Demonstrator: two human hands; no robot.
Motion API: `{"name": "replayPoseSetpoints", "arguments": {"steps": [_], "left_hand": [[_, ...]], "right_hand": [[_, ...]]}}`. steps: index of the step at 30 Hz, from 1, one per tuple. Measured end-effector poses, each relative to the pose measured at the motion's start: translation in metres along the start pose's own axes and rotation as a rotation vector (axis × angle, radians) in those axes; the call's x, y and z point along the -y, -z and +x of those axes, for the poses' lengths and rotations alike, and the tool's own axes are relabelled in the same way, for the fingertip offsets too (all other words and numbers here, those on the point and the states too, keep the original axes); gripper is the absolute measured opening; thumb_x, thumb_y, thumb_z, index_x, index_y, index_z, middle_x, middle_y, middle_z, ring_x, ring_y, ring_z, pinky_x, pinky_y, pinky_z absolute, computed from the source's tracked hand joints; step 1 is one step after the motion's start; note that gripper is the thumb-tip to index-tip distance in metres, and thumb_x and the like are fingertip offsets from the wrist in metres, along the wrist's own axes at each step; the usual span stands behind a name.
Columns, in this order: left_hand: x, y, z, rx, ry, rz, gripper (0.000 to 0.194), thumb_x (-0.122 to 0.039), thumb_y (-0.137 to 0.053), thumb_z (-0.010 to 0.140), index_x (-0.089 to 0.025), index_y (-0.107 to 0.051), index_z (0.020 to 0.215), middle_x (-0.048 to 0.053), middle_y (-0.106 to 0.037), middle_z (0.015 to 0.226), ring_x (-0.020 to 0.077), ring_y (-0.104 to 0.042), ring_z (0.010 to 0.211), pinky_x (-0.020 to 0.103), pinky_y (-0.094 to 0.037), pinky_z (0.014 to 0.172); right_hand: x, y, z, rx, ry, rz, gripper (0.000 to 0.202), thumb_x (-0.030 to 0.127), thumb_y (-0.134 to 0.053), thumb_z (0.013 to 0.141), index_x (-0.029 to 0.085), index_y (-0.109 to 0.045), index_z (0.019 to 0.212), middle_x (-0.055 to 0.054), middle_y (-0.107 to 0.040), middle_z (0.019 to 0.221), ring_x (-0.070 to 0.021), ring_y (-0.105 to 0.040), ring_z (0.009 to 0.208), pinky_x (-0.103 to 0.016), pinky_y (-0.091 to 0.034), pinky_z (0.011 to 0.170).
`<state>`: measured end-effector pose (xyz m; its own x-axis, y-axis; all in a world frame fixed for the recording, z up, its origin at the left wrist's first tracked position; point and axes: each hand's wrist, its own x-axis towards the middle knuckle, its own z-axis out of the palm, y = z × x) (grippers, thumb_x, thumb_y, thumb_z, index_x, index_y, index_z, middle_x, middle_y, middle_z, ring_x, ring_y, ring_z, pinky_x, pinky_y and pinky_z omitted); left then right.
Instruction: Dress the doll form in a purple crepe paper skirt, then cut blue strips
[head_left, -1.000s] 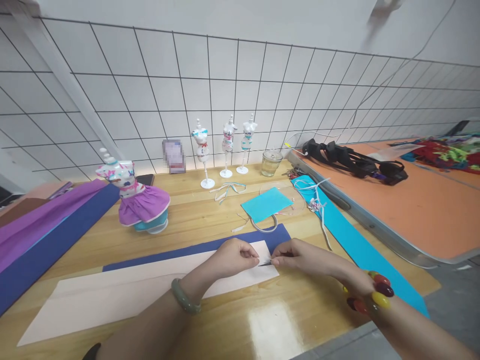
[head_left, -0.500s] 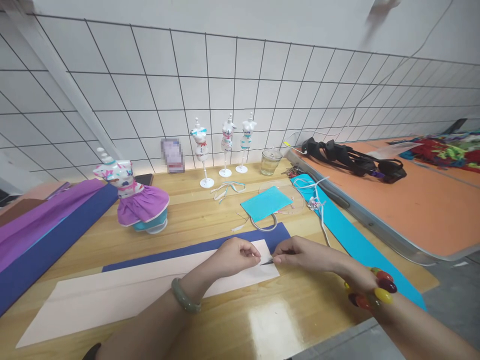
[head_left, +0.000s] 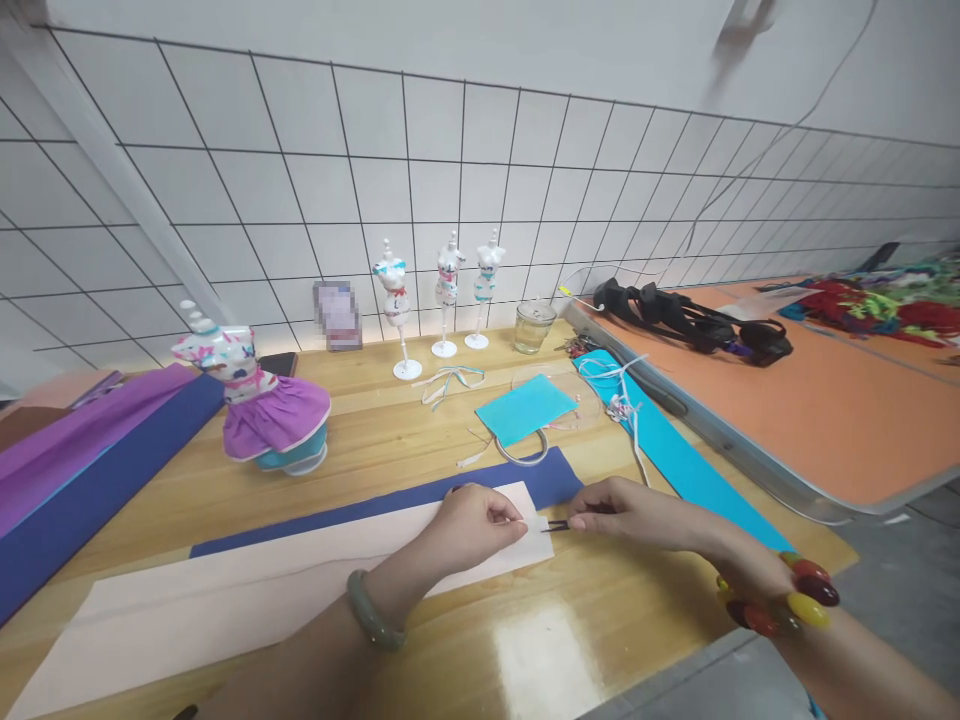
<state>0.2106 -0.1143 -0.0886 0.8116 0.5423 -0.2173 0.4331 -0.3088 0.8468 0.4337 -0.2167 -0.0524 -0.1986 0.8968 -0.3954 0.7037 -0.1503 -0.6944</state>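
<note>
My right hand (head_left: 611, 512) is closed on a thin dark two-pronged tool (head_left: 557, 525); its prongs point left, and the rest is hidden in my fingers. At the prong tips is the end of a small white strip (head_left: 538, 523). My left hand (head_left: 484, 525) pinches this strip between thumb and forefinger, above the right end of the long pale pink fabric strip (head_left: 217, 590). Under the pink fabric lies a dark blue piece of fabric (head_left: 551, 470), its far edge and right end showing.
A doll mannequin in a purple skirt (head_left: 277, 418) stands left, near folded fabric (head_left: 97, 480). Three small mannequins (head_left: 395, 295) and a glass (head_left: 534, 328) line the back. Behind my hands lie a light blue piece (head_left: 525, 408) and ribbons (head_left: 450, 382); a long blue strip (head_left: 682, 455) lies right.
My right hand has moved slightly right, away from my left hand, and more of the two-pronged tool shows between them. The whole view has shifted a little.
</note>
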Motion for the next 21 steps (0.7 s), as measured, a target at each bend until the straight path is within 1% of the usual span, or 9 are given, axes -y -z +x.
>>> {"name": "replayPoseSetpoints", "arguments": {"steps": [5,10,12,17,21], "left_hand": [[0.004,-0.002,0.003,0.004,-0.005,-0.103,0.027,-0.039,-0.055,0.073,-0.016,-0.07,0.08,0.004,-0.069,0.079,0.0169,-0.06,0.073,0.025,-0.042,0.063],[0.001,0.0,0.003,0.0,0.015,-0.174,0.024,-0.036,-0.056,0.071,-0.014,-0.067,0.074,0.004,-0.067,0.074,0.0156,-0.059,0.068,0.025,-0.042,0.062],[-0.001,0.0,0.003,0.0,0.006,-0.202,0.023,-0.035,-0.057,0.07,-0.014,-0.067,0.072,0.004,-0.067,0.073,0.0154,-0.058,0.069,0.025,-0.042,0.063],[0.002,-0.002,0.004,-0.009,0.032,-0.256,0.024,-0.037,-0.061,0.067,-0.014,-0.067,0.072,0.004,-0.066,0.073,0.0158,-0.058,0.069,0.026,-0.042,0.065],[0.002,-0.001,0.003,-0.01,0.029,-0.325,0.022,-0.034,-0.061,0.066,-0.013,-0.067,0.072,0.003,-0.065,0.07,0.0142,-0.056,0.065,0.025,-0.04,0.063]], "right_hand": [[0.006,-0.001,0.002,0.002,0.031,0.006,0.048,0.06,-0.046,0.083,0.015,-0.065,0.086,0.0,-0.054,0.07,-0.0129,-0.043,0.063,-0.023,-0.032,0.055],[0.015,0.001,0.009,0.021,0.045,-0.02,0.046,0.057,-0.048,0.082,0.017,-0.067,0.092,0.0,-0.058,0.074,-0.0131,-0.046,0.065,-0.023,-0.034,0.057],[0.02,0.0,0.014,0.046,0.063,-0.044,0.043,0.054,-0.048,0.083,0.016,-0.067,0.089,0.001,-0.056,0.071,-0.0116,-0.044,0.062,-0.022,-0.034,0.056],[0.03,0.001,0.027,0.103,0.107,-0.107,0.04,0.05,-0.047,0.084,0.014,-0.063,0.075,0.004,-0.043,0.062,-0.0085,-0.033,0.055,-0.021,-0.028,0.05],[0.024,0.008,0.022,0.086,0.058,-0.114,0.038,0.049,-0.048,0.084,0.015,-0.064,0.083,0.003,-0.046,0.065,-0.0094,-0.035,0.058,-0.022,-0.03,0.053]]}}
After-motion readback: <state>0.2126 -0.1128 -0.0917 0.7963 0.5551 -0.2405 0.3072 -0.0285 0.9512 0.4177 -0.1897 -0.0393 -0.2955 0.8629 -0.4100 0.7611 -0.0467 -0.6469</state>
